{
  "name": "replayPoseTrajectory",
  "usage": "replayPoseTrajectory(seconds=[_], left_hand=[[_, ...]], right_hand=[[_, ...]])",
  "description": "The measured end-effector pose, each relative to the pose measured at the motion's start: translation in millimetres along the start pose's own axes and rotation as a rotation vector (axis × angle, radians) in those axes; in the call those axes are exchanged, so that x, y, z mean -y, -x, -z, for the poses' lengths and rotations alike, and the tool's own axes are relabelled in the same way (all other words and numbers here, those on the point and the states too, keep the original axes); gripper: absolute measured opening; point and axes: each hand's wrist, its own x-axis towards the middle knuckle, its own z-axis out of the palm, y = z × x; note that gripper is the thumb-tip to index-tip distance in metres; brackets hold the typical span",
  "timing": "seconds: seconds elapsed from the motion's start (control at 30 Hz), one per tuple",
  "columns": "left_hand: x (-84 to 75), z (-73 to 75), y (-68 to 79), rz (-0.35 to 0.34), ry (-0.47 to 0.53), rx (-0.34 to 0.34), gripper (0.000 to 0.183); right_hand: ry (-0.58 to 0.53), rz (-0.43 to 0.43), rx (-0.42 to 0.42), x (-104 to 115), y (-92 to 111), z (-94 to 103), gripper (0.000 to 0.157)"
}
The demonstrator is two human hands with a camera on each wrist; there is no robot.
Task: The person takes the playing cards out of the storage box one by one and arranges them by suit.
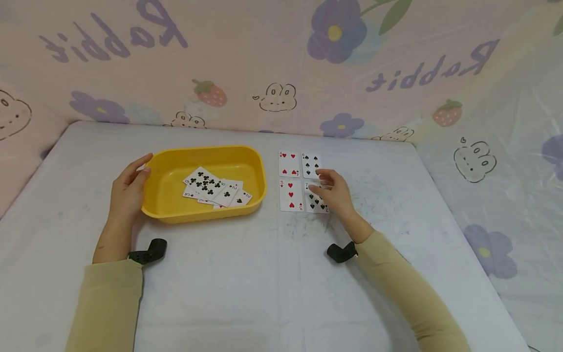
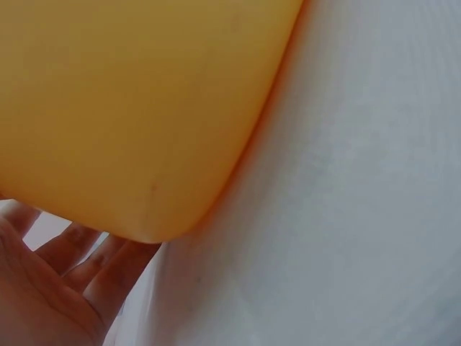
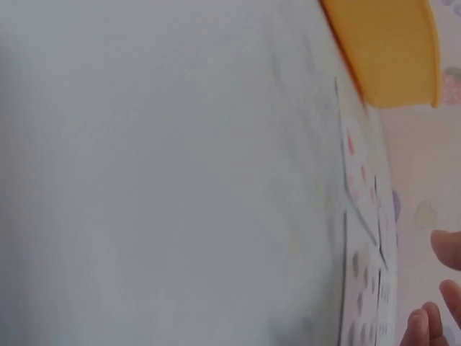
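Beyond the right hand point(image 1: 339, 195) rises pale-pink cloth point(image 1: 246, 54) bearing 2 mirrored "Rabbit" prints point(image 1: 117, 44); beneath the hand, a white table point(image 1: 228, 278).

The right grip point(image 1: 333, 190) partly hides the six point(image 1: 310, 163) and seven of spades point(image 1: 314, 201).

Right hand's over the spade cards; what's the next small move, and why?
Probably swing the right hand to the yellow tray and pick up the top club card: the hand looks empty, four cards lie face up in two rows, and more sit in the tray, which the left hand touches.
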Motion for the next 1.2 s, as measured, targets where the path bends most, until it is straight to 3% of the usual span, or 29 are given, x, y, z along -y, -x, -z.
replayPoseTrajectory(seconds=[0.4,0.93,1.2], left_hand=[[-0.4,1.5,2.4,-0.053,0.031,-0.008,0.039],[1.2,-0.9,1.0,-0.063,-0.017,-0.009,0.040],[0.2,-2.0,1.2,-0.061,-0.043,-0.023,0.040]], right_hand=[[-0.192,0.050,0.002,44,-4,-32.5,0.048],[-0.243,0.139,0.077,100,-10,-75.7,0.045],[-0.253,0.133,0.182,114,-11,-100.7,0.049]])
